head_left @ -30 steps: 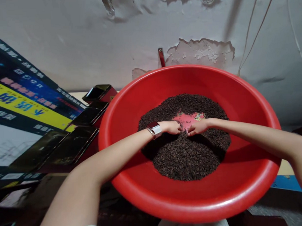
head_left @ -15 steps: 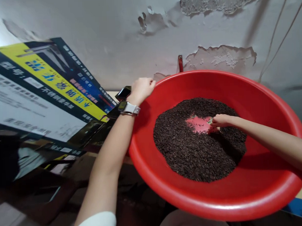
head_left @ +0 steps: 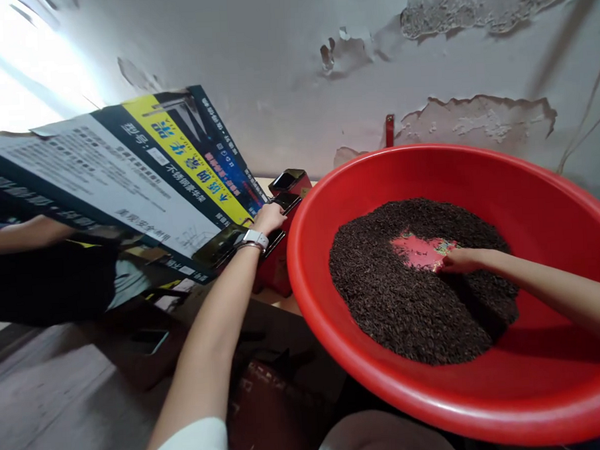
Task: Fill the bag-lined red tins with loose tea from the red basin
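My left hand, with a watch on its wrist, reaches to a dark glossy box beside the basin; its fingers are bent against it, and their grip is partly hidden. My right hand is inside the big red basin, its fingers closed on the edge of a pink patterned packet. Dark, thin dried flakes surround the packet and spread over the basin floor.
A large printed carton stands left of the basin. Another black-topped box sits by the wall. A person in dark clothes is at the far left. A phone lies on a surface at lower left.
My left hand has left the basin rim and moved down to the dark box. My right hand stays at the packet. The view has swung left.
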A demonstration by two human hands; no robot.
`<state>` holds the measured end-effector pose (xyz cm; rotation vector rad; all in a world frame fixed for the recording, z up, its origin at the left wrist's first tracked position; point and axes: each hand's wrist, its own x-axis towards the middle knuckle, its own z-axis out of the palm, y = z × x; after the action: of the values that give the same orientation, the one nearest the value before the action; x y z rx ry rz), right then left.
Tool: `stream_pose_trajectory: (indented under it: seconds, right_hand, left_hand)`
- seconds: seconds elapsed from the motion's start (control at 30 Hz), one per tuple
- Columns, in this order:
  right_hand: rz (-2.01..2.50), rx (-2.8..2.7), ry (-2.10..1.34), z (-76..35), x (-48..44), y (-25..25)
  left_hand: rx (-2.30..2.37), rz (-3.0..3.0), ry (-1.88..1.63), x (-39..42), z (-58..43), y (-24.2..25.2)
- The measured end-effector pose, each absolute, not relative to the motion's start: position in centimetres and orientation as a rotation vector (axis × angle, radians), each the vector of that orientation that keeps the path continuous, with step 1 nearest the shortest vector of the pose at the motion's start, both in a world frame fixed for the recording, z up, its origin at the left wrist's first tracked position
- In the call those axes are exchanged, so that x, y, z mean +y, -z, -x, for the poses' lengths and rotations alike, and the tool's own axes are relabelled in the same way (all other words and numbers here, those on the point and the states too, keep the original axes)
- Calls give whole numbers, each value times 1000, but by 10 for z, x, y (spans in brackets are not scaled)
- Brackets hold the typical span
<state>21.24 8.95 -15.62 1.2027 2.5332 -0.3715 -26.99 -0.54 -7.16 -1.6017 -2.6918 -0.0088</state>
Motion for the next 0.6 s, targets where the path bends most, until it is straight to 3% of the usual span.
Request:
stream_pose_trajectory:
  seconds: [0.13, 0.3, 0.47, 0.6]
  right_hand:
    - [-955, 2441, 381, -212, 91, 155]
    - [-978, 2412, 388, -209, 88, 153]
    - [-974, 2385, 339, -206, 87, 143]
    - [-1043, 2391, 359, -207, 97, 134]
  left_hand:
    - [-2657, 1480, 165, -6, 263, 57]
    - [-2521, 1368, 334, -16, 239, 23]
    - [-2156, 1382, 326, -32, 196, -26]
    - [-1893, 1408, 556, -40, 150, -61]
